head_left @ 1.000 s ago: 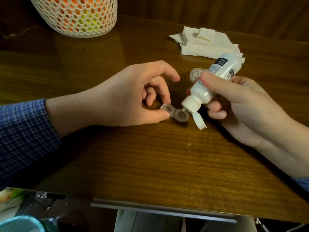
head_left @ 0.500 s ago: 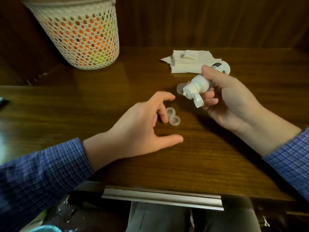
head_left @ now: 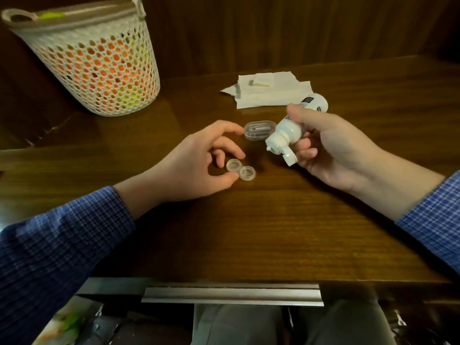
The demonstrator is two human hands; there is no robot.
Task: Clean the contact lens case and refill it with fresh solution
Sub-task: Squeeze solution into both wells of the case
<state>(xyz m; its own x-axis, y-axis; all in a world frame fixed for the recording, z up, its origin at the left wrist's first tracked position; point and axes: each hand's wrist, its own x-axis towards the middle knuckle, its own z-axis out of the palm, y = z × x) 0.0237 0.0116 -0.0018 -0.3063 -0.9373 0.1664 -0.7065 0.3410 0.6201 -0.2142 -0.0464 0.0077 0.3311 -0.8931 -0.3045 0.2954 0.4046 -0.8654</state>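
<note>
Both arms wear long sleeves of a blue shirt checked in fine, paler lines. The left sleeve (head_left: 57, 247) ends just short of the wrist, and so does the right sleeve (head_left: 434, 215), leaving the left hand (head_left: 196, 165) and the right hand (head_left: 336, 148) bare. Grey trousers (head_left: 239, 324) cover the lap.

The contact lens case (head_left: 240, 169), two joined clear round wells, lies flat and uncapped just left of frame centre; whether liquid fills them is hard to tell. The white solution bottle (head_left: 290, 131), flip cap open, tilts nozzle-down at its upper right.
</note>
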